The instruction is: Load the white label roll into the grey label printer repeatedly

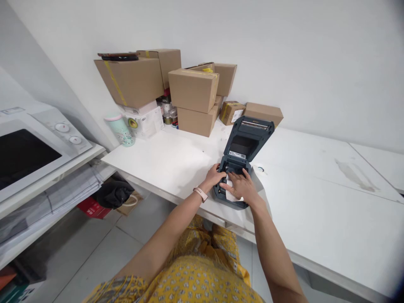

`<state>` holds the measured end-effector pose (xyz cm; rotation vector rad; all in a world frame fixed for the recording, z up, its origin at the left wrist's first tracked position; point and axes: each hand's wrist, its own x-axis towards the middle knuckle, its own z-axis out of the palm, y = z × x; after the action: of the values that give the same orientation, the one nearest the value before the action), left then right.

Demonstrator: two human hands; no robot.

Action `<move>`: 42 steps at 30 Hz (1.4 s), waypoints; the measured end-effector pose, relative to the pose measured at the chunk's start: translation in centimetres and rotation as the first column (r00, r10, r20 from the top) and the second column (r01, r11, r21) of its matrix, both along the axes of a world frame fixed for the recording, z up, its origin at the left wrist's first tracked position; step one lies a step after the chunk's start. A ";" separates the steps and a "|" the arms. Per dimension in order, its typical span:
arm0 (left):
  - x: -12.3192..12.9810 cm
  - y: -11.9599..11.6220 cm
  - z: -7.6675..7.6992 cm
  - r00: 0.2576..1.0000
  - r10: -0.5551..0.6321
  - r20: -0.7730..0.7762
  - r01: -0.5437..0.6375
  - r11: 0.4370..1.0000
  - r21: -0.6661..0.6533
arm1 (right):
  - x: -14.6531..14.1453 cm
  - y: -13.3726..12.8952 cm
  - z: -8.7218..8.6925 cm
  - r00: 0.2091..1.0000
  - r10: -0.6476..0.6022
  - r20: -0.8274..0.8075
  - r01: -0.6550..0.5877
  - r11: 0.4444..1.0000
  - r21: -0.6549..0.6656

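White table: my printer-like machine sits at the near edge of the table; a hard push towards me could, I judge, slide it over.
Dark machine: leaning on its rim could shift it; it looks blue-grey and boxy, opened up, with a deep well.
Raised lid: a knock could drop this lid onto my fingers; it tilts up at the machine's far side, with a printed label near the hinge.
My right hand: open, fingers spread over the machine's well; uneven pressure could skew the paper.
My left hand: bent at the machine's left rim; I can't tell if it grips.
White paper: could crease or tear if dragged; it looks plain, partly hidden, at the machine's near part.
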<state>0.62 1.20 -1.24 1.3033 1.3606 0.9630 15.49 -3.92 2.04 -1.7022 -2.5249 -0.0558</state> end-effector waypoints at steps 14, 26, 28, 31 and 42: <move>0.0 0.2 -0.3 0.999 -0.012 0.037 0.012 1.000 0.005 | -1.2 -0.9 -1.0 0.985 -0.125 -0.120 0.139 0.984 0.114; -0.1 0.6 -1.1 0.997 -0.029 0.070 0.026 0.999 0.044 | -0.1 -0.7 -1.5 0.960 -0.099 -0.261 0.117 0.992 0.056; -0.1 0.6 -1.2 0.997 -0.029 0.070 0.026 0.999 0.047 | 0.6 -0.3 -1.6 0.964 -0.071 -0.255 0.078 0.997 0.021; -0.1 0.7 -1.4 0.998 -0.023 0.062 0.020 0.999 0.037 | 1.5 0.0 -1.6 0.968 -0.038 -0.248 0.041 0.999 0.010; -0.1 0.6 -1.3 0.997 -0.023 0.076 0.019 0.999 0.048 | 1.3 -0.9 -2.7 0.950 0.006 -0.313 0.045 0.987 0.154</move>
<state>0.53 1.83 -2.56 1.3004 1.2699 1.0265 16.79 -4.83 -0.70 -1.5371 -2.2105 0.0098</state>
